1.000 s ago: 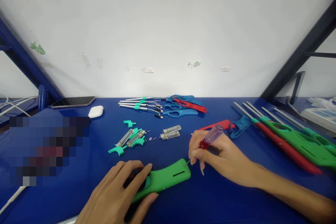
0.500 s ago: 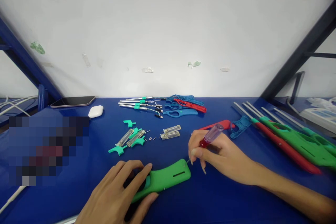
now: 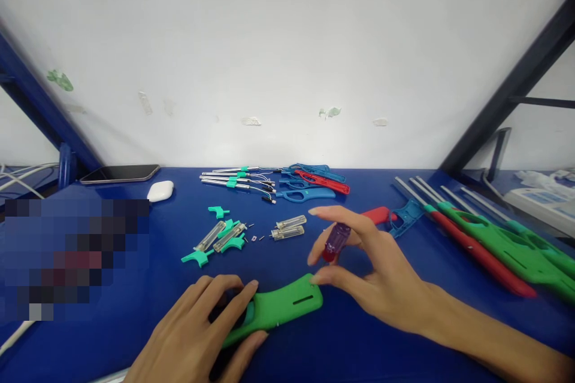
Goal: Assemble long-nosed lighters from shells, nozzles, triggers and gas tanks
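My left hand [image 3: 197, 323] is wrapped round a green lighter body [image 3: 285, 306], pressing it to the table. The lighter's slotted end points right, with a small screw hole near its corner. My right hand [image 3: 372, 263] is just above that end, its thumb and index finger spread apart and the thumb tip near the corner. A small screwdriver [image 3: 336, 242] with a clear purple-red handle is tucked against the other fingers of this hand; its shaft is hidden. Beyond my hands lie transparent fuel tanks [image 3: 288, 227], teal triggers [image 3: 197, 258] and a few tiny screws [image 3: 262, 238].
Metal lighter tubes with wires [image 3: 231, 182] and blue and red shell halves [image 3: 309, 194] lie near the wall. Several long lighters [image 3: 507, 245] are on the right beside a blue shell piece [image 3: 405, 218]. A phone [image 3: 120, 174] and white earbud case [image 3: 160, 191] sit at the back left.
The screwdriver has come off the screw hole and been turned back into my right hand. My thumb and index finger have opened. My left hand keeps its hold on the lighter.
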`<move>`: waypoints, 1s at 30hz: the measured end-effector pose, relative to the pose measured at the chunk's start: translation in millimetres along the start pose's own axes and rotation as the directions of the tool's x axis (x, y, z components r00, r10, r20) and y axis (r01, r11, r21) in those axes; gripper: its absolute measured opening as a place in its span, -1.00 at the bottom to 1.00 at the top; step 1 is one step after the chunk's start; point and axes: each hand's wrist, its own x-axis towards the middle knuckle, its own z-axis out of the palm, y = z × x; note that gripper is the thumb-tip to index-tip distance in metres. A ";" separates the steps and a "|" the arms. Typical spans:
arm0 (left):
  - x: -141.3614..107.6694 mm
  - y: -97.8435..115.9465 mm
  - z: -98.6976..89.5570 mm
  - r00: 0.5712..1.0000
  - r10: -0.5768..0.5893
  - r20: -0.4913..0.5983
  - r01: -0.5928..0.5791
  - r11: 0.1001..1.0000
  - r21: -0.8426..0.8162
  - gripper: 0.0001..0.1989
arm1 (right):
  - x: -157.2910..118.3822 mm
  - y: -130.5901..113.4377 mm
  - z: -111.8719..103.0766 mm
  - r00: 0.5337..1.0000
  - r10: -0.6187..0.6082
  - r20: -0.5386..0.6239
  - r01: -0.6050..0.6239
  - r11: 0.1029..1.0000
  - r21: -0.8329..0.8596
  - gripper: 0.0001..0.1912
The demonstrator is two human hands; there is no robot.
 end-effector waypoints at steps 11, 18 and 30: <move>3.5 3.5 -1.5 1.000 0.004 -0.020 -0.004 1.000 0.015 -0.58 | 7.8 -12.7 3.3 0.972 -0.153 -0.176 0.177 0.975 0.131 -0.53; 4.0 2.1 -1.6 1.000 0.008 -0.021 -0.008 1.000 -0.005 -0.58 | 12.5 -15.7 -2.3 0.978 -0.137 -0.155 0.159 0.978 0.136 -0.57; 1.2 2.1 -0.4 1.000 0.005 0.009 -0.005 1.000 -0.030 -0.58 | 11.6 -13.1 -0.4 0.952 -0.251 -0.177 0.261 0.965 0.036 -0.62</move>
